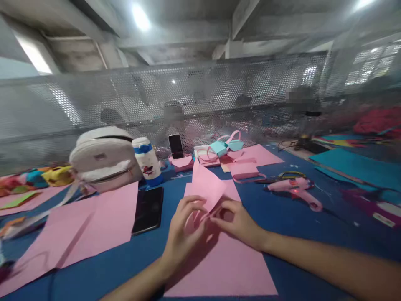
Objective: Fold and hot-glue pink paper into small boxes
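Observation:
A folded piece of pink paper (206, 184) stands up between my two hands, its pointed corner raised. My left hand (184, 228) grips its left lower side, with thumb and fingers curled in. On the other side, the fingers of my right hand (234, 221) pinch the lower right edge close to the left thumb. Beneath both hands lies a flat pink sheet (232, 267) on the blue table (300, 259). Part of the fold is hidden behind my fingers.
To the left are pink sheets (97, 225), a black phone (148, 209), a bottle (147, 161) and a white backpack (103, 154). A pink glue gun (294, 188) lies to the right, before teal sheets (357, 167). Small paper bags (246, 170) sit behind, near a perforated metal screen (200, 92).

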Action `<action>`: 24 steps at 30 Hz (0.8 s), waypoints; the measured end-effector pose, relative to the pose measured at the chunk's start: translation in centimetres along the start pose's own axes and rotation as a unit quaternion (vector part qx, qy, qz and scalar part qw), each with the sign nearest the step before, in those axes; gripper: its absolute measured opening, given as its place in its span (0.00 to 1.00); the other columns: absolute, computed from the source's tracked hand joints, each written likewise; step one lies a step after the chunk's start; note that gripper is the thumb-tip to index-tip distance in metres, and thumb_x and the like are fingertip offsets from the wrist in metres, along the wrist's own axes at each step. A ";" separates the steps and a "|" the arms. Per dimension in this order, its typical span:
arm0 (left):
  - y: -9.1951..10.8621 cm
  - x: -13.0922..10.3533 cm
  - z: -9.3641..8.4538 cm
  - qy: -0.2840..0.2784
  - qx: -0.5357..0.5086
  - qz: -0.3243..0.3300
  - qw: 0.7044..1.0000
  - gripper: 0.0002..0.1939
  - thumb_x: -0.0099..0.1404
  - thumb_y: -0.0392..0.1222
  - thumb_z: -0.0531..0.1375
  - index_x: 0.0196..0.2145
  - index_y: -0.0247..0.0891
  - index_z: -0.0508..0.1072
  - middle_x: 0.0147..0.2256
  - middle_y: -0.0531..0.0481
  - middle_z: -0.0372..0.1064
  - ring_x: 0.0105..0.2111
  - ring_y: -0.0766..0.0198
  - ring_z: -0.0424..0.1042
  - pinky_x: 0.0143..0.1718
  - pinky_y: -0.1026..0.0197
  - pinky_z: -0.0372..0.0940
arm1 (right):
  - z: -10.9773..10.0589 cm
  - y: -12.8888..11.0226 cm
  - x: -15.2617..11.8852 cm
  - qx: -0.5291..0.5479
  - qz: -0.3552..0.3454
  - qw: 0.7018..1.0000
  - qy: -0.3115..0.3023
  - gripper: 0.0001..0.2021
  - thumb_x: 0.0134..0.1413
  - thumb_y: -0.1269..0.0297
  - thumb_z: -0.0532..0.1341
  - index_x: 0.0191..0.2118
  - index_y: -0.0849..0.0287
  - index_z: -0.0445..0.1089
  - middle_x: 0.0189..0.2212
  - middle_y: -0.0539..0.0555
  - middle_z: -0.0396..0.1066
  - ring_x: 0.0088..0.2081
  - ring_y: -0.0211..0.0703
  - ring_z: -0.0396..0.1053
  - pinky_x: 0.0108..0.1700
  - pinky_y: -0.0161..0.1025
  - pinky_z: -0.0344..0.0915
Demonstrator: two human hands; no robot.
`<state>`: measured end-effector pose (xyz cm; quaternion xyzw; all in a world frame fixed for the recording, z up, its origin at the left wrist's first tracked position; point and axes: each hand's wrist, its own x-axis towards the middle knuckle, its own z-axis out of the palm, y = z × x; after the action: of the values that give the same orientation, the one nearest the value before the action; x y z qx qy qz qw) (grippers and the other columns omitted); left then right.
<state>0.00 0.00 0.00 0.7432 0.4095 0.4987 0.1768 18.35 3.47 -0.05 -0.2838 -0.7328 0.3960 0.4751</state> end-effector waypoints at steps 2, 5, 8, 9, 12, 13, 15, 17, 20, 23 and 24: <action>0.1 0.2 0.0 0.004 0.011 0.010 1.000 0.10 0.63 0.29 0.61 0.39 0.44 0.70 0.50 0.48 0.64 0.51 0.58 0.68 0.50 0.56 0.65 | 0.0 -0.1 0.1 -0.005 0.001 1.000 -0.005 0.04 0.53 0.66 0.66 0.29 0.60 0.73 0.25 0.50 0.71 0.27 0.39 0.67 0.30 0.33 0.64; 0.2 0.5 -0.1 0.008 0.030 0.029 0.999 0.08 0.65 0.30 0.59 0.37 0.43 0.70 0.48 0.47 0.66 0.50 0.58 0.68 0.49 0.57 0.65 | -0.1 -0.2 0.2 -0.010 -0.002 1.000 -0.010 0.04 0.54 0.66 0.66 0.30 0.60 0.74 0.25 0.50 0.71 0.28 0.39 0.67 0.31 0.33 0.64; 0.4 0.7 -0.3 0.007 0.043 0.045 0.998 0.07 0.65 0.31 0.58 0.36 0.42 0.71 0.47 0.47 0.67 0.49 0.58 0.68 0.49 0.58 0.65 | -0.1 -0.2 0.2 -0.011 -0.013 1.000 -0.014 0.04 0.54 0.67 0.66 0.30 0.59 0.73 0.27 0.50 0.71 0.29 0.39 0.67 0.32 0.33 0.64; 0.4 0.7 -0.4 0.006 0.044 0.046 0.998 0.07 0.65 0.31 0.59 0.36 0.42 0.71 0.47 0.47 0.67 0.49 0.58 0.68 0.48 0.58 0.65 | -0.1 -0.2 0.2 -0.011 -0.018 1.000 -0.014 0.03 0.54 0.68 0.66 0.30 0.59 0.73 0.28 0.50 0.72 0.30 0.39 0.67 0.33 0.33 0.64; 0.4 0.8 -0.4 0.006 0.047 0.046 0.998 0.06 0.65 0.31 0.59 0.36 0.42 0.70 0.47 0.47 0.67 0.49 0.58 0.68 0.48 0.58 0.64 | -0.1 -0.1 0.1 -0.011 -0.026 0.999 -0.017 0.04 0.54 0.69 0.66 0.30 0.59 0.73 0.29 0.50 0.72 0.31 0.39 0.67 0.35 0.34 0.63; 0.4 0.8 -0.4 0.006 0.047 0.046 0.998 0.06 0.65 0.31 0.59 0.37 0.42 0.70 0.47 0.47 0.67 0.49 0.59 0.68 0.49 0.58 0.64 | -0.1 -0.1 0.1 -0.012 -0.027 0.999 -0.017 0.03 0.54 0.69 0.66 0.30 0.59 0.73 0.29 0.50 0.72 0.31 0.39 0.67 0.35 0.34 0.63; 0.4 0.8 -0.4 0.005 0.046 0.047 0.998 0.06 0.65 0.31 0.60 0.37 0.42 0.70 0.48 0.47 0.66 0.50 0.59 0.68 0.49 0.59 0.64 | -0.1 -0.1 0.1 -0.015 -0.027 0.999 -0.019 0.03 0.54 0.70 0.66 0.30 0.59 0.73 0.29 0.50 0.72 0.32 0.39 0.67 0.35 0.34 0.63; 0.4 0.8 -0.3 0.005 0.046 0.049 0.998 0.06 0.65 0.31 0.60 0.36 0.42 0.70 0.48 0.47 0.66 0.50 0.59 0.68 0.49 0.59 0.64 | -0.1 -0.1 0.1 -0.019 -0.025 0.999 -0.022 0.02 0.55 0.70 0.65 0.31 0.59 0.74 0.30 0.50 0.72 0.31 0.39 0.67 0.35 0.34 0.63; 0.5 0.8 -0.3 0.003 0.047 0.057 0.997 0.06 0.65 0.31 0.60 0.36 0.42 0.70 0.48 0.47 0.66 0.50 0.59 0.67 0.49 0.59 0.63 | -0.1 0.0 0.1 -0.024 -0.019 0.999 -0.023 0.02 0.55 0.69 0.66 0.32 0.59 0.74 0.30 0.50 0.72 0.31 0.39 0.67 0.34 0.34 0.63; 0.5 0.8 -0.3 0.000 0.046 0.060 0.997 0.06 0.66 0.32 0.59 0.36 0.42 0.70 0.49 0.47 0.65 0.50 0.59 0.67 0.50 0.59 0.63 | -0.1 0.0 0.1 -0.025 -0.017 0.999 -0.022 0.02 0.56 0.67 0.66 0.33 0.59 0.75 0.30 0.50 0.72 0.31 0.39 0.67 0.34 0.34 0.63; 0.5 0.7 -0.4 -0.001 0.045 0.061 0.997 0.06 0.66 0.32 0.59 0.36 0.42 0.70 0.49 0.47 0.65 0.50 0.59 0.67 0.50 0.59 0.63 | -0.1 0.0 0.0 -0.025 -0.017 0.999 -0.023 0.02 0.56 0.67 0.66 0.33 0.59 0.75 0.30 0.50 0.72 0.31 0.39 0.67 0.34 0.34 0.63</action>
<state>0.05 0.21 0.96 0.7744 0.3857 0.4887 0.1127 18.38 3.54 -0.04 -0.2738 -0.7578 0.3764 0.4573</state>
